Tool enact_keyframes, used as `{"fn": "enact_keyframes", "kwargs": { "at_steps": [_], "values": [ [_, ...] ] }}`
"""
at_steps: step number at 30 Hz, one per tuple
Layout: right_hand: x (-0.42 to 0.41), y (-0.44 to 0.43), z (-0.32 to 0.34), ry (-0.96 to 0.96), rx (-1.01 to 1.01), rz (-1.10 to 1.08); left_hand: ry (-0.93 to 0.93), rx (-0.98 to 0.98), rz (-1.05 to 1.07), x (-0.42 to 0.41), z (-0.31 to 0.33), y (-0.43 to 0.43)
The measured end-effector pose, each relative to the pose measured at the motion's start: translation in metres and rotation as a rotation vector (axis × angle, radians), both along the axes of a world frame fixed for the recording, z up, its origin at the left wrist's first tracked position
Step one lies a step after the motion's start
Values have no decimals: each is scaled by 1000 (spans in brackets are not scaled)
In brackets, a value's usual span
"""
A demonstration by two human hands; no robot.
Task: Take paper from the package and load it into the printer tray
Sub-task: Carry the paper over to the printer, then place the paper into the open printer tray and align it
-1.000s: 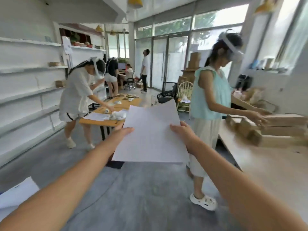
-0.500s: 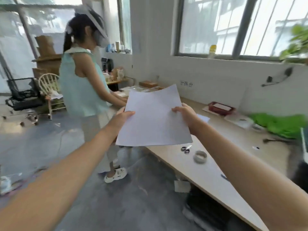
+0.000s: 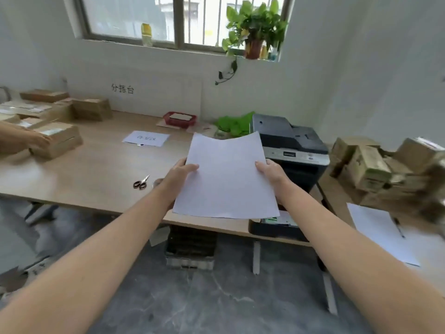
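— What have you got in your hands?

— A sheet of white paper [image 3: 226, 177], held up in the air in front of me. My left hand [image 3: 179, 175] is closed on its left edge, thumb on top, and my right hand [image 3: 271, 173] is closed on its right edge the same way. The far edge curls up a little.

— And the printer?

— The printer [image 3: 292, 147] stands on the tabletop [image 3: 96, 174] just behind the sheet, to the right. Its tray [image 3: 277, 227] sticks out below the paper's near corner. Scissors [image 3: 140, 183] lie on the tabletop to the left of my left hand.
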State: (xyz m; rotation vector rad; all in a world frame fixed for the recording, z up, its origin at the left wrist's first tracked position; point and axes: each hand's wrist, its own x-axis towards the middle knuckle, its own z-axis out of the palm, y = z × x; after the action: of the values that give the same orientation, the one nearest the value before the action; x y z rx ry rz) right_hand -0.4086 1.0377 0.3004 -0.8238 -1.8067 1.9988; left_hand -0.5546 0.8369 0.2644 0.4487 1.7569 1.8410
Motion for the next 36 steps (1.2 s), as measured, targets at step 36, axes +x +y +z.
{"fn": "enact_keyframes", "kwargs": {
  "at_steps": [36],
  "values": [
    [35,378,-248,-575,-100,-168,-199,-483,-12,33,-233,394]
  ]
}}
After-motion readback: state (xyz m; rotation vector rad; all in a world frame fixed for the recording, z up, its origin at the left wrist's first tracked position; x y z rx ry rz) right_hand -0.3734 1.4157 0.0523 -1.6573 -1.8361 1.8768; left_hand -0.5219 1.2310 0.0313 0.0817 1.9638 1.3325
